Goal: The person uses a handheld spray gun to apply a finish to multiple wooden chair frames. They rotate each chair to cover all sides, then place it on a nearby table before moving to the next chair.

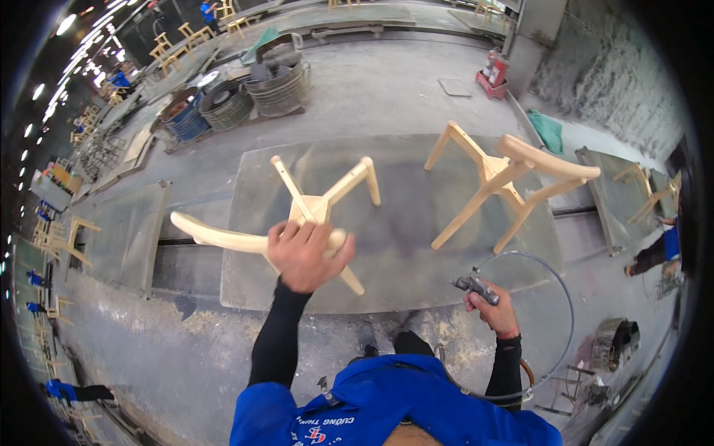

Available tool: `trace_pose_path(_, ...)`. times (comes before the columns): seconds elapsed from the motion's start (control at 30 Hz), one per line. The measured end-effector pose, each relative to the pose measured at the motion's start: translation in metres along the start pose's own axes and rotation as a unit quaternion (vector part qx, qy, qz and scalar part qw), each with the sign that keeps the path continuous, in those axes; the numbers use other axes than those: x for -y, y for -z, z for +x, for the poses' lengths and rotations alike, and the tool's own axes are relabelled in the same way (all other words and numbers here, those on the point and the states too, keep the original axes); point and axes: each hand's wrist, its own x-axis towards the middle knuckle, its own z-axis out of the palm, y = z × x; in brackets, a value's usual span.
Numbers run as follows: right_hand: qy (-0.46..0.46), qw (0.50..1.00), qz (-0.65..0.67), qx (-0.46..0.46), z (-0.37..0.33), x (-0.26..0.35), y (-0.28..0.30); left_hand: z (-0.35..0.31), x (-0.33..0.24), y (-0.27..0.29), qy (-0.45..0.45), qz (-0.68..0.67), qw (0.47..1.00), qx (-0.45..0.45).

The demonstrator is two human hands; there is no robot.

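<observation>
Over the left part of the grey board (401,276), the pale wooden chair (318,207) is gripped at its curved back rail (219,236) by the left hand (303,259), fingers bent over it, probably for steadying. The rail's long axis is laid roughly left to right; two legs are directed far. The spray gun (476,286) is held in the closed right hand (497,306), nozzle leftward, apparently for ready aiming.

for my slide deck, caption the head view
Left hand grips a pale wooden chair; right hand holds a spray gun.
</observation>
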Motion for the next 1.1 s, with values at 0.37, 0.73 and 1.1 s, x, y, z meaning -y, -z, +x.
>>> trace_pose_path(0.37, 0.045, 0.996, 0.014, -0.072, 0.025, 0.022, -0.010, -0.035, 0.155, 0.062, 0.061, -0.051, 0.994, -0.074)
trace_pose_path(0.73, 0.159, 0.985, 0.025, 0.070, 0.046, 0.056, -0.066, 0.050, 0.335, 0.019, 0.318, -0.033, 0.937, -0.139)
trace_pose_path(1.1, 0.130, 0.974, 0.032, 0.184, 0.044, 0.066, -0.073, 0.048, 0.390, 0.001, 0.308, -0.065, 0.942, -0.119)
